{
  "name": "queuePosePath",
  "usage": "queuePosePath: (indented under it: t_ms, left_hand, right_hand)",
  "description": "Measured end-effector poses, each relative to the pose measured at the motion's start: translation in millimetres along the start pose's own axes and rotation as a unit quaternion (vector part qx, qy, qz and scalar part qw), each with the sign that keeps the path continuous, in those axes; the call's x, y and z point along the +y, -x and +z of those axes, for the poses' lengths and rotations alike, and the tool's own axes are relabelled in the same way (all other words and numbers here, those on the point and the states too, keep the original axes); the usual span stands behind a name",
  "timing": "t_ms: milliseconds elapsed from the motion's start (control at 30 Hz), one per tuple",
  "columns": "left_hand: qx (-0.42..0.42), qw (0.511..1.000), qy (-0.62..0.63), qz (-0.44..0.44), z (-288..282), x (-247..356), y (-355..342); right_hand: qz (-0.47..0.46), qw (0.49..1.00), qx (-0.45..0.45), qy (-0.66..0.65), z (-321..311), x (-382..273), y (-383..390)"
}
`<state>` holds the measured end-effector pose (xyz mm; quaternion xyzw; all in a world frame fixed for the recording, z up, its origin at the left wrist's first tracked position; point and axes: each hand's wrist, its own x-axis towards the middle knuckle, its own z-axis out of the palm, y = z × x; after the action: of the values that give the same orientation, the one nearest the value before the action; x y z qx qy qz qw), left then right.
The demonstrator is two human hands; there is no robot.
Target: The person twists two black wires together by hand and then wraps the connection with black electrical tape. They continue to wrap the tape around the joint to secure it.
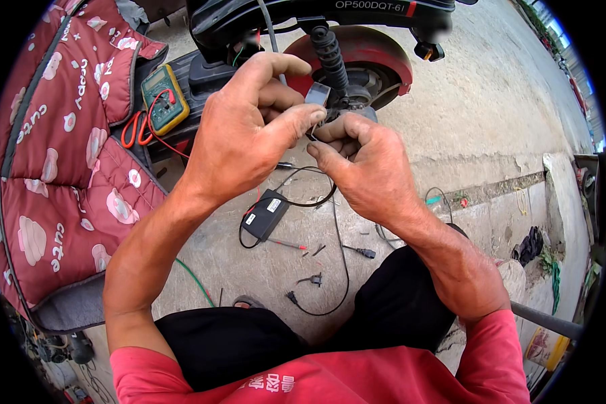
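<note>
My left hand (256,114) is raised in front of the scooter, thumb bent in and index finger arched above it. My right hand (367,161) meets it, thumb and forefinger pinched together. A thin wire (314,132) runs between the two sets of fingertips; its ends are hidden by them. Just above my left thumb shows a small silvery-grey block (318,93), its kind unclear. Behind the hands is the black electric scooter (249,27), with a shock absorber (328,57) and a red-rimmed wheel (400,64).
A yellow-green multimeter (165,99) with red leads rests on the scooter's footboard. On the concrete lie a black charger box (266,214), a cable plug (363,252) and another plug (291,297). A red quilted cover (67,155) hangs at left. A bucket (545,347) stands at lower right.
</note>
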<state>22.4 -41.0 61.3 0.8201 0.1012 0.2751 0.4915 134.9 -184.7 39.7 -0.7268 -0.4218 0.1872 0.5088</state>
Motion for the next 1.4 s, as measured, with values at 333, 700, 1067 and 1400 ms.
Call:
queuePosePath:
  t_ms: [333, 700, 1067, 1400]
  left_hand:
    - [-0.091, 0.989, 0.1, -0.053, -7.5, -10.5, -21.6]
    - [-0.088, 0.985, 0.112, -0.098, -8.2, -14.5, -29.4]
    - [-0.01, 0.997, 0.077, -0.017, -4.7, -19.3, -13.7]
    - [-0.008, 0.995, 0.027, -0.098, 10.1, -43.7, 17.8]
  right_hand:
    - [-0.101, 0.992, 0.03, 0.076, 2.0, 8.0, 0.3]
    - [-0.237, 0.964, 0.053, 0.105, 3.8, 12.9, -0.8]
    - [-0.177, 0.971, 0.091, 0.131, 0.3, 9.4, -6.3]
    - [-0.062, 0.995, 0.067, 0.03, 0.8, 2.0, -4.1]
